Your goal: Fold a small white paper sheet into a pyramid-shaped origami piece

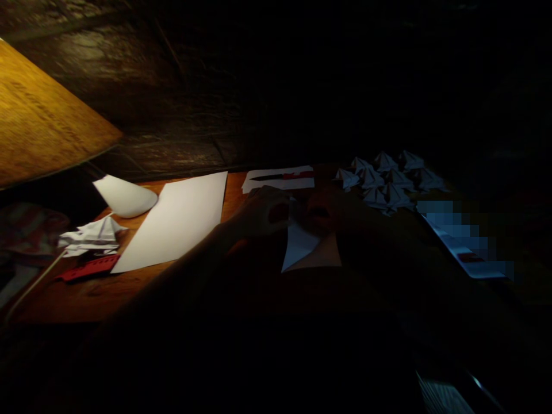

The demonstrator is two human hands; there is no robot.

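— Hand detail first: how is the left hand (264, 207) shown?

— With fingers curled, it is closed at the upper left edge of a folded white paper (302, 244), which is held near the centre of the view, its lower end flared and crossed by a diagonal edge.

— And the right hand (321, 204)?

— It is nearly swallowed by shadow. It is placed at the paper's upper right, but whether anything is gripped by it cannot be told.

— What is seen just beyond?

— White sheets (297, 184) are laid near the far edge of a wooden table (235, 198). Across them is set a knife (298, 175), red at the handle, its dark blade pointed left.

— To the right?

— Pointed folded paper pieces (394, 179) are clustered closely together. Nearer the camera, a pale bluish object (451, 244) is partly masked by pixel blocks and cannot be identified.

— To the left?

— A large white sheet (181, 215) is spread on the tabletop, a curled white piece (125, 196) set by its far left corner. At its near left corner a red strip (88, 268) is seen, and just behind that, a crumpled striped piece (92, 234). Farther out, the upper left is filled by a yellow-lit shade (47, 115), and a rough wall (172, 138) is dimly lit.
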